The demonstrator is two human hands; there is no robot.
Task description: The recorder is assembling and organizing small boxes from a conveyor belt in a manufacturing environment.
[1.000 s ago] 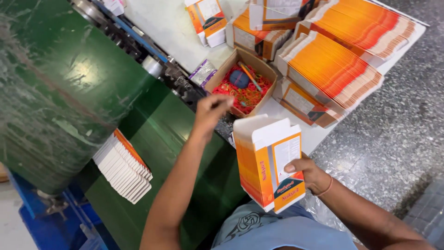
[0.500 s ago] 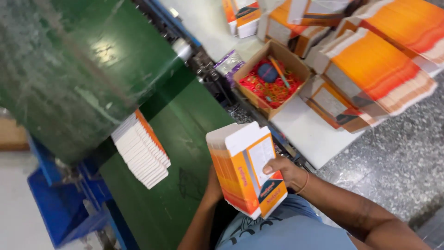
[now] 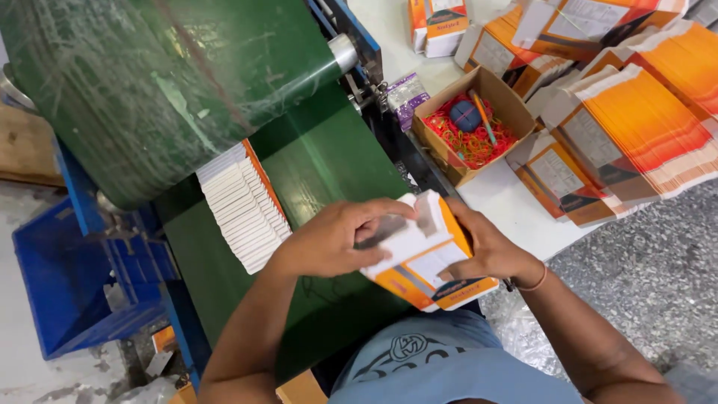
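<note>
I hold a stack of flat orange-and-white cartons (image 3: 419, 258) in both hands, low over the green conveyor belt (image 3: 321, 161). My left hand (image 3: 336, 236) lies over the stack's top and left edge, fingers curled on it. My right hand (image 3: 486, 251) grips its right side, thumb on the printed face. A fanned row of flat white cartons (image 3: 243, 202) lies on the belt just left of my left hand.
A large green roller (image 3: 149, 82) sits at the belt's far end. An open brown box of red rubber bands (image 3: 467, 127) stands on the white table (image 3: 516, 209) to the right, among piles of orange cartons (image 3: 636, 127). A blue crate (image 3: 60, 277) is lower left.
My left hand came back from the rubber-band box and closed on the carton stack. The stack, held upright in my right hand before, now lies flatter between both hands.
</note>
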